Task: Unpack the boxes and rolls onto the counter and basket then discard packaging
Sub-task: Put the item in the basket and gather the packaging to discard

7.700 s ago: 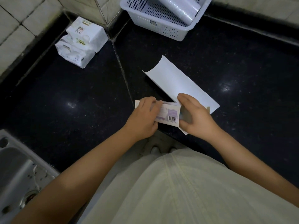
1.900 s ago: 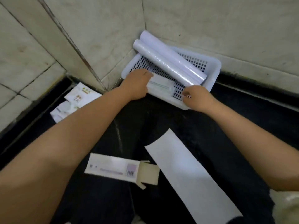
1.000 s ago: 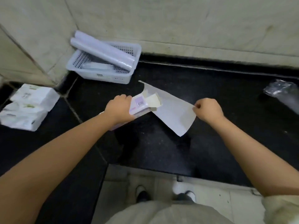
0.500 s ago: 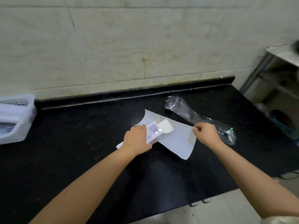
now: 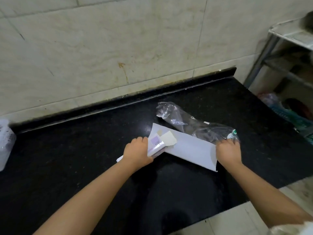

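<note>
the left hand [image 5: 137, 153] was clamped around an empty box [image 5: 156, 144], open flap pointing away. to its right the right hand [image 5: 228, 150] pinched the end of a white paper sheet [image 5: 189, 149] and touched a clear plastic wrapper [image 5: 191, 123] lying just beyond on the black counter [image 5: 76, 150]. far left sat a white basket [image 5: 5, 141].

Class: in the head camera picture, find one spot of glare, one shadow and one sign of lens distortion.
Head view: a pale glare spot on the black counter beside the white sheet; the arms' dark shadows fall on the counter near its front edge; the wall's tile lines tilt and bow, wide-angle distortion.
</note>
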The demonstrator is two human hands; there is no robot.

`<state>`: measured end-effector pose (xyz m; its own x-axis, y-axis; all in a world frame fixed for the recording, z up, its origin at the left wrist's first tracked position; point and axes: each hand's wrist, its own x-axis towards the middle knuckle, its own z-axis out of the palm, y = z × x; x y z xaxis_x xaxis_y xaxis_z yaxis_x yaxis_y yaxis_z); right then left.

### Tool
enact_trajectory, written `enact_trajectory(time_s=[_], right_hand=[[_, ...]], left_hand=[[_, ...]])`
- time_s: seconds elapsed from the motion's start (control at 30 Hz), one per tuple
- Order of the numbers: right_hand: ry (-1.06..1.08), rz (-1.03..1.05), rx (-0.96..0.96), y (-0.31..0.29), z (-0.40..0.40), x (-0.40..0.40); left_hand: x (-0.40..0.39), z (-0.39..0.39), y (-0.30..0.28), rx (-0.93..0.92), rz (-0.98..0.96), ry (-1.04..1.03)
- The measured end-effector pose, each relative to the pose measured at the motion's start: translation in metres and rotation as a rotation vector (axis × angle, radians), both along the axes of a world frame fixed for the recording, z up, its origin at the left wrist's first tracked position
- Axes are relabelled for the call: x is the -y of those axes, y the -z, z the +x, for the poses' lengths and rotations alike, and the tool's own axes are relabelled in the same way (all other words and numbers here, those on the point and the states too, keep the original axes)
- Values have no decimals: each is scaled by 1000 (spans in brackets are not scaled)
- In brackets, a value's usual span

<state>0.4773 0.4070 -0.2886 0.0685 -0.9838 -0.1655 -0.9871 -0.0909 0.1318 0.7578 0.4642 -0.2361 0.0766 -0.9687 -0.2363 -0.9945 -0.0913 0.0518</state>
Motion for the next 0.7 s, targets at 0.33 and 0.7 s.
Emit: enact_trajectory(time_s=[0.33, 0.7], right_hand=[[-33, 77, 138, 8, 13, 2], [74, -154, 333, -14, 23, 2]], left_hand=[[1, 17, 5, 1, 59, 43], [-2, 46, -8, 11, 89, 82]])
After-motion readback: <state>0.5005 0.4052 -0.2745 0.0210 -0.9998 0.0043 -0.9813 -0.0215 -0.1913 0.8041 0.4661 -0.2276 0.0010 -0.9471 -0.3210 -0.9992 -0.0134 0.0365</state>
